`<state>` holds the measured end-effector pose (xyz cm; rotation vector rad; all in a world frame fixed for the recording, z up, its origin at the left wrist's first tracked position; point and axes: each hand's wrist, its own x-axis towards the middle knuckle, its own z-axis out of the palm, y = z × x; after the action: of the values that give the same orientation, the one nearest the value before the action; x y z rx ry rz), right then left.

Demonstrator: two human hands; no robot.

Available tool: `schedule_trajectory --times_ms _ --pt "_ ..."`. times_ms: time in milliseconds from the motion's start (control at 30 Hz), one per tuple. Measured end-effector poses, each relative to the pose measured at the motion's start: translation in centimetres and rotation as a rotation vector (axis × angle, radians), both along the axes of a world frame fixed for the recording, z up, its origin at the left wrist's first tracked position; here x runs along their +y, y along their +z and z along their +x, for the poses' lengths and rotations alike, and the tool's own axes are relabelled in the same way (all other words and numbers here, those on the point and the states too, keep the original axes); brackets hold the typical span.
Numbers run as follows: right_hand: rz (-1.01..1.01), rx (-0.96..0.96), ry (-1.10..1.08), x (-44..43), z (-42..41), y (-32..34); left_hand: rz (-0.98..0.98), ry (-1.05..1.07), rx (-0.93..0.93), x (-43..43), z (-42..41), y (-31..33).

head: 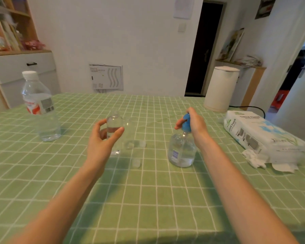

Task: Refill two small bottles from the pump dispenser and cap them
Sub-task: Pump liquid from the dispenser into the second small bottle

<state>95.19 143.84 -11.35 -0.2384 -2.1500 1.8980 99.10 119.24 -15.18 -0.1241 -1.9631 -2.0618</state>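
My left hand (102,138) holds a small clear bottle (114,125) lifted above the table, uncapped, with a little liquid in it. A second small clear bottle (128,134) stands just behind and to the right of it. Two small clear caps (142,143) (136,162) lie on the cloth nearby. The pump dispenser (181,150) is a clear round bottle with a blue pump head (186,123). My right hand (194,124) is closed over that pump head from the right. The dispenser stands well to the right of the held bottle.
A large capped water bottle (40,106) stands at the left. A tissue paper pack (261,136) with crumpled tissue (253,158) lies at the right. A white cylindrical appliance (220,88) stands at the back right on the green checked tablecloth (148,199).
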Motion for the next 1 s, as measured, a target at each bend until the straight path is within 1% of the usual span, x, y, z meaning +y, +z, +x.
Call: schedule_trajectory --times_ms 233,367,433,667,800,1000 --pt "0.029 0.006 -0.023 -0.1 -0.3 -0.3 -0.028 0.077 -0.043 -3.1 -3.2 -1.7" --pt "0.050 0.003 -0.040 -0.2 -0.4 -0.3 -0.072 0.064 -0.089 -3.6 -4.0 -2.8" --pt "0.057 -0.001 -0.038 -0.2 -0.3 -0.2 -0.083 0.046 -0.103 -3.7 -4.2 -3.5" --pt "0.062 0.005 -0.023 -0.3 0.0 0.0 -0.084 0.078 -0.143 -4.1 -4.6 -4.5" --pt "0.080 -0.006 -0.032 -0.3 0.1 -0.1 -0.089 0.090 -0.136 -4.0 -4.6 -4.5" --pt "0.051 -0.004 -0.036 -0.2 0.0 -0.1 -0.129 0.075 -0.134 -3.9 -4.4 -4.6"
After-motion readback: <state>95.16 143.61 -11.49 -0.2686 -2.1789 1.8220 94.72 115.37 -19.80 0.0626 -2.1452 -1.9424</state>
